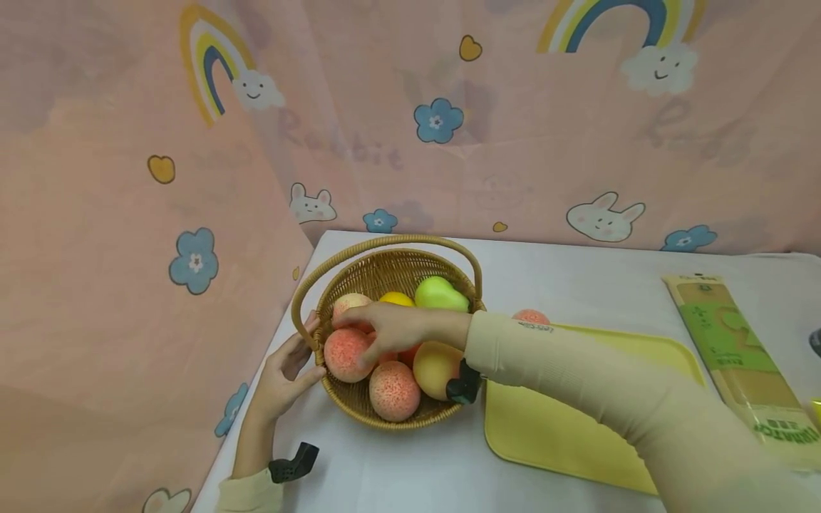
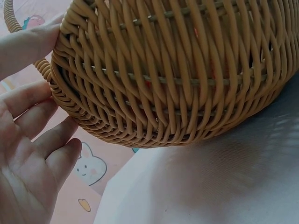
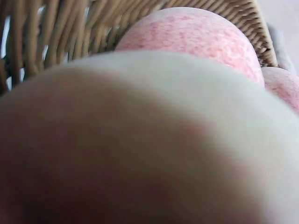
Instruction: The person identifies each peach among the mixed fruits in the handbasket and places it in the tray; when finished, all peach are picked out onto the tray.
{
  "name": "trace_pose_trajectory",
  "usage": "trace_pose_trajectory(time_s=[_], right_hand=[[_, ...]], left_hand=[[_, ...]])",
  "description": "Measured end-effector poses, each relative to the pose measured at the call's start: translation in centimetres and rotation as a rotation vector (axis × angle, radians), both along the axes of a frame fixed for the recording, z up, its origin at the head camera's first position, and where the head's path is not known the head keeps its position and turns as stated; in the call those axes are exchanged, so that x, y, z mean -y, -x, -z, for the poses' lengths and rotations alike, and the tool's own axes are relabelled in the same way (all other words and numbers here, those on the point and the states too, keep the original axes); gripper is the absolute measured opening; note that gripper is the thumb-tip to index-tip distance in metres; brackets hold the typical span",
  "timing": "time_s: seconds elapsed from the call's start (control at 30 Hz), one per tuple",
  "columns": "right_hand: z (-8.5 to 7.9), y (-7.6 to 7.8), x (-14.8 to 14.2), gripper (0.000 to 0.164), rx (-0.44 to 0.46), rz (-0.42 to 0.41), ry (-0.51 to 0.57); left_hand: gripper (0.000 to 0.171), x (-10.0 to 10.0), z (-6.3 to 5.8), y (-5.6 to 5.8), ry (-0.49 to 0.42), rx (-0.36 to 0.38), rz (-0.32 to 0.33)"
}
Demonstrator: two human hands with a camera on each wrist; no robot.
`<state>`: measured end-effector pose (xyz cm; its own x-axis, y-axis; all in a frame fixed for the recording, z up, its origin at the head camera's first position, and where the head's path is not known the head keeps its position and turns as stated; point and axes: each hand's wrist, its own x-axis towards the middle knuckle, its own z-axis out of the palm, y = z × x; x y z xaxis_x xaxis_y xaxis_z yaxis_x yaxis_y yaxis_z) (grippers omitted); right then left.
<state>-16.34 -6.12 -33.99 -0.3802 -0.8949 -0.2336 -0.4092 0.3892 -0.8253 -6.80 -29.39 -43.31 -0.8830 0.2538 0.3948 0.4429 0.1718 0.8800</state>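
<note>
A wicker basket (image 1: pixel 359 410) with an arched handle (image 1: pixel 385 242) holds several pieces of fruit. My left hand (image 1: pixel 282 377) grips its left rim by the handle's foot, thumb and fingertips on the wicker (image 2: pixel 163 84). Reaching inside, my right hand (image 1: pixel 400 326) has its fingers over the top of a reddish peach (image 1: pixel 345 356) and the thumb at its right side. Around it lie a paler peach (image 1: pixel 349 303), a speckled peach (image 1: pixel 393 392), a yellow round fruit (image 1: pixel 432 367) and a green pear (image 1: pixel 441 293). A blurred pale surface fills most of the right wrist view.
A yellow tray (image 1: pixel 545 427) lies right of the basket, partly under my right forearm. Behind its far edge shows another peach (image 1: pixel 531 316). A flat packet with a green label (image 1: pixel 727 335) lies farther right. Printed cloth (image 1: pixel 385 178) hangs behind the white table.
</note>
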Motion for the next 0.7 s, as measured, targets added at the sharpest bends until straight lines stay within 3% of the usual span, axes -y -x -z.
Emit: trace_pose_trajectory(time_s=[0.3,0.7], right_hand=[[0.5,-0.25,0.57,0.073,-0.142,-0.015,-0.042],[0.32,-0.42,0.56,0.067,-0.254,-0.027,-0.047]], left_hand=[[0.069,-0.01,0.2,0.05,0.007,-0.015,-0.003],[0.07,-0.03,0.09,0.08,0.004,-0.012,0.001]])
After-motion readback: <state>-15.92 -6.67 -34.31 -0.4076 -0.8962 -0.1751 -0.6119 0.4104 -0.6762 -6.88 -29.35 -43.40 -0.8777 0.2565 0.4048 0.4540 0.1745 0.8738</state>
